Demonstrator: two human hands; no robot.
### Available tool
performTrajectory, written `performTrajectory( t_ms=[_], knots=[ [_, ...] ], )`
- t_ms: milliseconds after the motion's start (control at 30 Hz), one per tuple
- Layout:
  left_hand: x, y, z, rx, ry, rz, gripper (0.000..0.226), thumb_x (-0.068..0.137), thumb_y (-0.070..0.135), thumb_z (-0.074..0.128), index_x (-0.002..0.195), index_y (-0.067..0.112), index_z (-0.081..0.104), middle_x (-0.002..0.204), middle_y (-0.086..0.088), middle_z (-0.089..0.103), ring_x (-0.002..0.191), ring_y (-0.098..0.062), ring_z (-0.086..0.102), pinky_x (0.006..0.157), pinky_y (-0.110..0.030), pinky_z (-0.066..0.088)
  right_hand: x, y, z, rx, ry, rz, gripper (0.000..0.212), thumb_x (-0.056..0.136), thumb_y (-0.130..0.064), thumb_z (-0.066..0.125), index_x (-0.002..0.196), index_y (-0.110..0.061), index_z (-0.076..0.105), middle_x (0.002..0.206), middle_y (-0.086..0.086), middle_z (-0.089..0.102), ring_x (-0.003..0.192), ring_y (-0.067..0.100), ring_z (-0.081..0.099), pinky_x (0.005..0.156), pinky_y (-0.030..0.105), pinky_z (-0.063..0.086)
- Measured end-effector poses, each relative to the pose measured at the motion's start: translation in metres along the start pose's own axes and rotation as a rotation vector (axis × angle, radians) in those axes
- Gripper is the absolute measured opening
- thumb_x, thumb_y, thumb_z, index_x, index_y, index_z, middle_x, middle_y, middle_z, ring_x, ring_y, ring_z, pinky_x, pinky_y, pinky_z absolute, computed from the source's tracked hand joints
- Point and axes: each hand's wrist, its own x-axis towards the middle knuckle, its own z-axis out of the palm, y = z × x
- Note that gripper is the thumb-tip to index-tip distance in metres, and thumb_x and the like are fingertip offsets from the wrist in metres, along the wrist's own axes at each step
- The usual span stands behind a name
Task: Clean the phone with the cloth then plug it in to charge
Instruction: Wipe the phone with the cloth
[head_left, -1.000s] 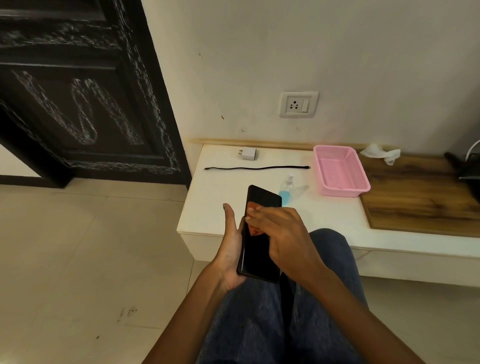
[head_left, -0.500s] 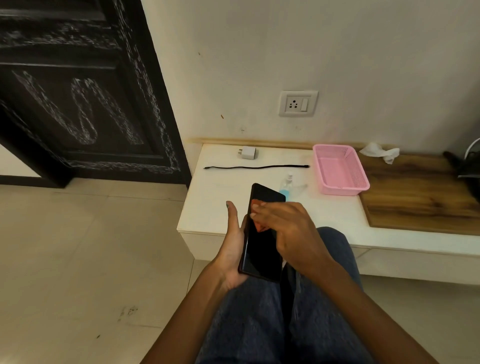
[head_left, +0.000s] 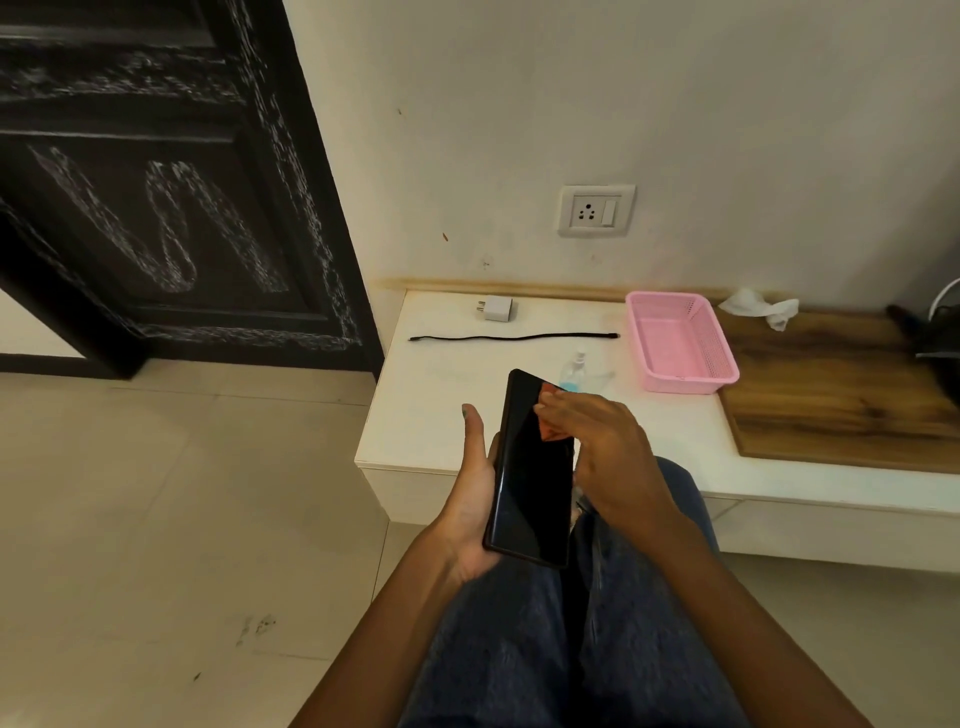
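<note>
Nearest the camera, over the person's lap, the left hand (head_left: 475, 499) cradles one black phone (head_left: 532, 467) from beneath, thumb raised straight along its left edge; the other fingers are hidden behind the phone, so their curl cannot be told. The right hand (head_left: 605, 447) presses one small orange-red cloth (head_left: 549, 415) onto the upper right of the dark screen, fingers bunched and curled down on the cloth. The step in hand is judged to be the wiping; charging has not begun. The next move, as judged, calls for finishing the screen, setting the cloth down, then joining cable to adapter and adapter to socket. Beyond the hands, on the white shelf (head_left: 431, 415), stands one small clear spray bottle (head_left: 574, 371) holding blue liquid, just behind the phone's top edge. Farther back lies one black cable (head_left: 511, 338), stretched straight and connected to nothing, and behind it one white adapter (head_left: 496, 309) on its side, apart from the cable. One empty pink basket (head_left: 680, 340) sits to the right, beside one wooden board (head_left: 841, 395) carrying one crumpled white tissue (head_left: 761, 306). On the wall above is one socket plate (head_left: 596, 210), unoccupied.
</note>
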Motion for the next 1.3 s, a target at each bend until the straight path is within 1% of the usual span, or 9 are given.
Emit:
performTrajectory(
  t_ms=[133,333,500,667,833,1000,1167,1233,1300],
  knots=[
    [0.001,0.002,-0.005,-0.049,-0.039,-0.028,0.087,0.066,0.088,0.036,0.108,0.021,0.074,0.115,-0.017,0.068,0.102,-0.030,0.067,0.075,-0.039,0.057,-0.015,-0.016,0.002,-0.027,-0.035,-0.115,0.043,0.063,0.018,0.056,0.099,0.001,0.072,0.108,0.015,0.070,0.102,0.028,0.066,0.090,0.037,0.046],
    [0.001,0.000,0.001,0.021,-0.002,0.000,0.093,0.064,0.089,0.036,0.128,0.025,0.060,0.124,-0.019,0.063,0.107,-0.032,0.064,0.088,-0.044,0.052,-0.002,0.004,-0.005,-0.026,-0.014,0.008,0.054,0.044,0.032,0.071,0.092,0.006,0.072,0.095,0.021,0.071,0.088,0.037,0.069,0.086,0.041,0.043],
    [0.001,0.001,-0.007,-0.047,-0.041,-0.024,0.088,0.066,0.089,0.036,0.110,0.021,0.072,0.116,-0.017,0.068,0.105,-0.030,0.066,0.078,-0.040,0.057,-0.019,-0.015,0.003,-0.006,-0.062,-0.136,0.043,0.062,0.019,0.062,0.099,0.000,0.072,0.107,0.014,0.070,0.100,0.028,0.067,0.088,0.036,0.050],
    [-0.001,-0.003,-0.002,0.000,-0.024,-0.016,0.093,0.065,0.088,0.035,0.125,0.023,0.063,0.120,-0.017,0.066,0.103,-0.030,0.067,0.083,-0.041,0.055,-0.010,0.011,-0.003,0.011,-0.051,0.016,0.053,0.046,0.026,0.067,0.095,0.006,0.071,0.099,0.021,0.071,0.091,0.037,0.069,0.084,0.044,0.046],
    [0.000,0.001,-0.005,-0.050,-0.060,-0.037,0.091,0.067,0.088,0.034,0.114,0.018,0.071,0.118,-0.019,0.067,0.103,-0.031,0.067,0.076,-0.039,0.057,-0.021,-0.008,0.004,-0.015,-0.037,-0.105,0.039,0.064,0.015,0.060,0.099,0.001,0.072,0.107,0.016,0.070,0.100,0.029,0.066,0.089,0.040,0.048],
    [-0.001,0.000,-0.003,-0.026,-0.039,-0.016,0.094,0.069,0.088,0.030,0.123,0.019,0.065,0.119,-0.019,0.066,0.102,-0.032,0.067,0.078,-0.041,0.056,-0.010,0.010,-0.006,-0.003,-0.055,0.016,0.059,0.041,0.023,0.076,0.096,0.003,0.072,0.099,0.017,0.072,0.092,0.034,0.068,0.086,0.039,0.042],
    [-0.002,0.002,-0.010,-0.043,-0.069,-0.032,0.093,0.064,0.088,0.037,0.112,0.017,0.071,0.117,-0.019,0.067,0.103,-0.032,0.067,0.075,-0.038,0.057,-0.024,-0.008,0.005,-0.022,-0.066,-0.121,0.042,0.063,0.013,0.062,0.101,-0.002,0.072,0.107,0.013,0.070,0.097,0.028,0.067,0.087,0.039,0.051],
    [-0.004,0.002,-0.011,-0.043,-0.062,-0.028,0.094,0.065,0.088,0.036,0.116,0.016,0.069,0.119,-0.019,0.066,0.104,-0.032,0.067,0.078,-0.039,0.056,-0.024,-0.003,0.003,0.007,-0.082,-0.135,0.042,0.061,0.016,0.067,0.098,-0.003,0.073,0.106,0.011,0.071,0.097,0.026,0.068,0.085,0.040,0.053],
    [-0.004,0.001,-0.009,-0.038,-0.050,-0.016,0.097,0.066,0.089,0.034,0.124,0.017,0.064,0.120,-0.019,0.065,0.103,-0.031,0.066,0.082,-0.041,0.055,-0.018,0.008,0.000,0.030,-0.070,-0.037,0.052,0.049,0.022,0.079,0.095,-0.002,0.073,0.101,0.011,0.072,0.095,0.026,0.068,0.086,0.039,0.050]
  ],
)
